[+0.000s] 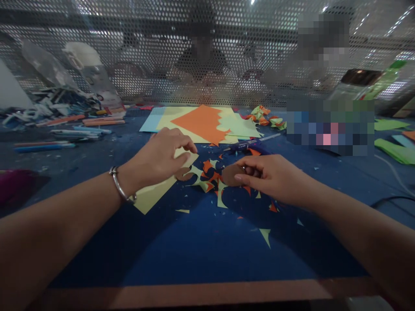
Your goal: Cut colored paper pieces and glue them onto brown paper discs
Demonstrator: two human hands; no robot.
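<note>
My right hand (pixel 264 173) pinches a round brown disc (pixel 231 175) between thumb and fingers, just above a pile of cut orange and pale yellow paper scraps (pixel 205 183). My left hand (pixel 165 152), with a silver bracelet on its wrist, hovers over a pale yellow paper sheet (pixel 152 194). Its thumb and fingers are apart and seem to hold nothing. A second brown disc (pixel 183 174) lies partly visible by the left thumb. Behind the scraps lies a dark blue-handled tool (pixel 241 147), perhaps scissors; its shape is partly unclear.
An orange sheet (pixel 199 123) with a scalloped edge rests on yellow and blue paper at the back. Pens (pixel 45 146), pale strips and a bottle (pixel 97 73) stand left. Crumpled paper (pixel 261 115) and green sheets (pixel 394 149) lie right. A perforated metal panel (pixel 145 47) closes the back.
</note>
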